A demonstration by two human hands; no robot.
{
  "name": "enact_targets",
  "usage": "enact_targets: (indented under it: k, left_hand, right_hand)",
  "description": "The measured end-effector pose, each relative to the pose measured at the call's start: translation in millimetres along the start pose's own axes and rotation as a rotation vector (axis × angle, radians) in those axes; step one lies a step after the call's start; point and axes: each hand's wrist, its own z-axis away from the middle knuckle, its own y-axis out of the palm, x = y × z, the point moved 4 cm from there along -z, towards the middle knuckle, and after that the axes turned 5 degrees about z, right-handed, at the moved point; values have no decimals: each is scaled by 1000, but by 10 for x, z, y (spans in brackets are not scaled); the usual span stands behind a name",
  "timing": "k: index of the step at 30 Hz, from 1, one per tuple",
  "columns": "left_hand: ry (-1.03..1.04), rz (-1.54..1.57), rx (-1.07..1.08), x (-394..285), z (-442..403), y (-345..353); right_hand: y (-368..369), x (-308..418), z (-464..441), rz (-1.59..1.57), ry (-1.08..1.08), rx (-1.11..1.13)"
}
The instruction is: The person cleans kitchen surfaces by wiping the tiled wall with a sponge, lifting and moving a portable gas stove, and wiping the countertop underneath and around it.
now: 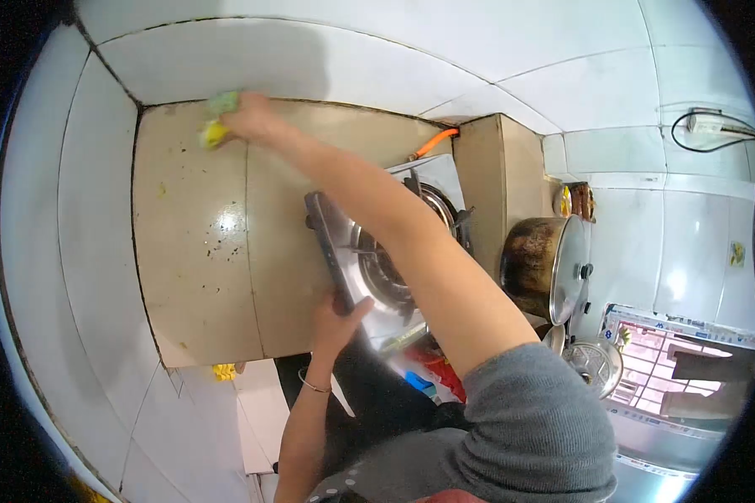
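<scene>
My right hand (253, 121) reaches across to the back left of the beige tiled countertop (201, 293). Its fingers are closed on a yellow-and-green sponge (213, 134), smeared by motion, close to the back wall. Nearer my body, my left hand (335, 325) grips the dark-edged side of a steel gas stove (362, 277), thumb over the top and fingers partly hidden below. My right forearm hides part of the stove and its burner. Dark crumbs (226, 250) are scattered over the countertop left of the stove.
An orange gas hose (436, 142) runs behind the stove. A raised tiled ledge (499, 168) stands to its right. Beyond are a scorched pot (533, 267) with a glass lid and another lidded pot (594, 365). White tiled walls (101, 235) border the back and left.
</scene>
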Motion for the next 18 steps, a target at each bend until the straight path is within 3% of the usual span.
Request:
enact_targets:
  k: [1,3,5,11,12,14,18]
  left_hand:
    - [2,-6,7,46,-19,17]
    - [120,114,-47,115,-29,46]
    - [82,134,-6,-129,30,-11]
    - [23,121,36,103,-32,26]
    - [39,115,28,180,-49,42]
    - [26,164,61,-40,-3,-9]
    - [73,150,84,-10,-29,-1]
  right_hand:
    - [-72,139,52,-2,3,-9]
    - [-197,423,202,225,-313,-20]
    - [-579,460,362,438,-706,69]
    - [-1836,155,1086,1305,-766,302]
    - [-1946,32,1157,1301,-765,302]
    - [-2093,-400,1266,1651,-845,184]
    - [-2392,-1390,1277,1830,-979,187]
